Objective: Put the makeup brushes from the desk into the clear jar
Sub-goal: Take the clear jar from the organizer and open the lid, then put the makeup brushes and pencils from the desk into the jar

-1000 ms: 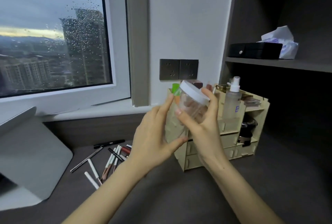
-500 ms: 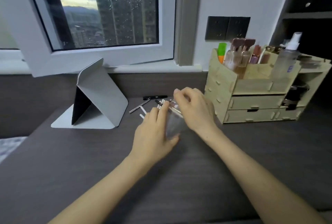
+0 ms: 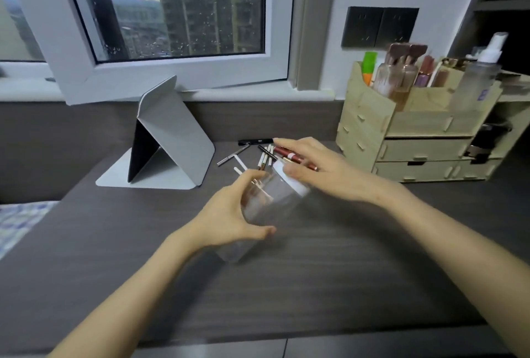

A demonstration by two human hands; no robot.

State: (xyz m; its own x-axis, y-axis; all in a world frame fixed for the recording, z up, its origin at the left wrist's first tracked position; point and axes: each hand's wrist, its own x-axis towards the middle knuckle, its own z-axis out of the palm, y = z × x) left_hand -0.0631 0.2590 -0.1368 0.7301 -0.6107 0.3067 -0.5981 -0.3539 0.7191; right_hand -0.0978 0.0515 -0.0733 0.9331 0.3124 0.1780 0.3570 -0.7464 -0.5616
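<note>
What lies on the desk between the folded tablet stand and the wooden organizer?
In the head view, the scattered makeup brushes lie between the tablet stand and the wooden organizer, on the desk.

Home bedroom: cosmetics organizer (image 3: 415,125) on desk (image 3: 286,286), bedding (image 3: 20,223) beside.

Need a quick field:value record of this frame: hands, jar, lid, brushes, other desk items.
left hand: wrapped around the clear jar's body
right hand: fingers on the white lid
clear jar: tilted, held above the desk
white lid: on the jar
makeup brushes: loose pile on the desk behind the jar, none inside yet
wooden organizer: right rear, holding bottles
folded stand: left rear, below the window
</note>
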